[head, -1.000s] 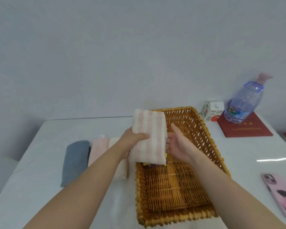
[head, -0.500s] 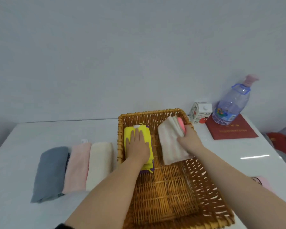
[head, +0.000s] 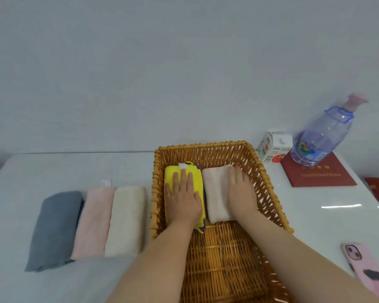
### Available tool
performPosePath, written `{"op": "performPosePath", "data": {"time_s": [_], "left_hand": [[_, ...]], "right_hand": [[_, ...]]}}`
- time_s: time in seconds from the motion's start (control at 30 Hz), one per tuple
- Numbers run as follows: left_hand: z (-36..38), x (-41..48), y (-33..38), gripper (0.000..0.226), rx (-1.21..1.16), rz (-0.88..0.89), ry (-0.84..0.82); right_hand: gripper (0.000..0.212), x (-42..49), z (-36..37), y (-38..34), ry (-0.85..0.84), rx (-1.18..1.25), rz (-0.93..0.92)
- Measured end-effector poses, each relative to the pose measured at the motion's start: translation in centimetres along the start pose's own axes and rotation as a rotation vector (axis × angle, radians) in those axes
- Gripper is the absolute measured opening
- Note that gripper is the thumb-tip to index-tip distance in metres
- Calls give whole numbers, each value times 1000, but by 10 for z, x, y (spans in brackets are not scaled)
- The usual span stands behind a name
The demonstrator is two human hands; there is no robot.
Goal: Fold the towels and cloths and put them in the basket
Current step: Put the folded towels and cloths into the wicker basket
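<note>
Both with fingers (head: 182, 178) straight, left hand (head: 183, 200) presses yellow cloth (head: 171, 174), right hand (head: 242, 193) pink towel (head: 217, 193).

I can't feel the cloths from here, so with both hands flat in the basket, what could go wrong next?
The left hand presses the yellow cloth, whose purple layer pokes out beneath; lifting off may drag the stack askew.
The striped towel under the right hand could spring open.
Outside the basket lie the grey towel, pink towel and cream towel; cramming them in may undo folds.
</note>
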State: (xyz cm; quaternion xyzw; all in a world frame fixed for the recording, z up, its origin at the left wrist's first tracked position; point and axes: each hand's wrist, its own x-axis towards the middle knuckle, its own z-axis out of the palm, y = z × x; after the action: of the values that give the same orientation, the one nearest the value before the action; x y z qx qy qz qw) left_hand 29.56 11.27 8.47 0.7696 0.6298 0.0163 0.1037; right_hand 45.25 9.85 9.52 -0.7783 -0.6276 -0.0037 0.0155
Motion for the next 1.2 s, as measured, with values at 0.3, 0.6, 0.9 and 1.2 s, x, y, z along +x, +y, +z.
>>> {"op": "performPosePath", "data": {"time_s": [0.3, 0.6, 0.9, 1.2], "left_hand": [[4, 3, 2, 59, 10, 2, 16], [-49, -9, -4, 61, 51, 118, -53], [-98, -67, -99, 57, -107, 186, 150], [-52, -89, -237, 53, -193, -83, -248]], "right_hand": [[77, -3, 45, 12, -268, 69, -158], [62, -23, -19, -17, -44, 280, -130], [39, -61, -87, -119, 76, 666, -121], [58, -92, -57, -268, -347, 963, 220]]}}
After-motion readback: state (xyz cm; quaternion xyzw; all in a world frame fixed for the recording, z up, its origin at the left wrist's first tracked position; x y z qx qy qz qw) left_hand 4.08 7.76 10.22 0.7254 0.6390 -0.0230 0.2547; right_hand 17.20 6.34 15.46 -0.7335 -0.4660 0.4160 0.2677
